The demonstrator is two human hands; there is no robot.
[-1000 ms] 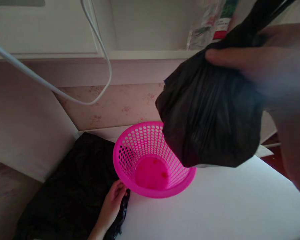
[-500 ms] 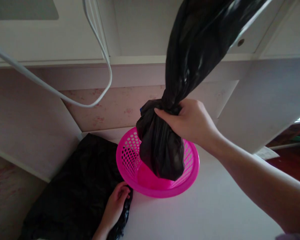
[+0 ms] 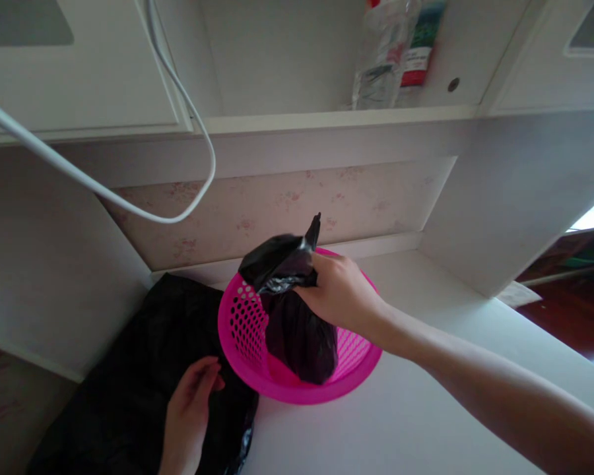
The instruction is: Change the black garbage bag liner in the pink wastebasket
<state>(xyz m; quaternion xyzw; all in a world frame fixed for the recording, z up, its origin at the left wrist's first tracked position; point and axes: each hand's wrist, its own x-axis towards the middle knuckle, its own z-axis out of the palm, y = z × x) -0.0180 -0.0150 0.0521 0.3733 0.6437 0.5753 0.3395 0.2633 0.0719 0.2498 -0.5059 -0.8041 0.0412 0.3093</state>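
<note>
A filled black plastic bag (image 3: 301,340) rests partly inside a pink perforated basket (image 3: 297,394). My right hand (image 3: 344,290) is closed around the neck of this bag, and the bag's loose top flops over to the left above my fingers. To the left of the basket, a larger black bag (image 3: 133,369) lies spread on the white surface. Over that larger bag is my left hand (image 3: 193,389), its fingers loosely curled together with nothing seen in them. What the tied-up bag contains is hidden.
A white cable (image 3: 173,219) hangs in a loop at the upper left. The cabinet shelf (image 3: 336,121) above holds a clear plastic bottle (image 3: 379,76) and a green and red package (image 3: 420,56). White side panels flank the white surface (image 3: 400,422).
The bag's long upper part, stretched toward the upper right before, now hangs folded down to the left. My right hand has come lower. My left hand has moved left, away from the basket rim.
</note>
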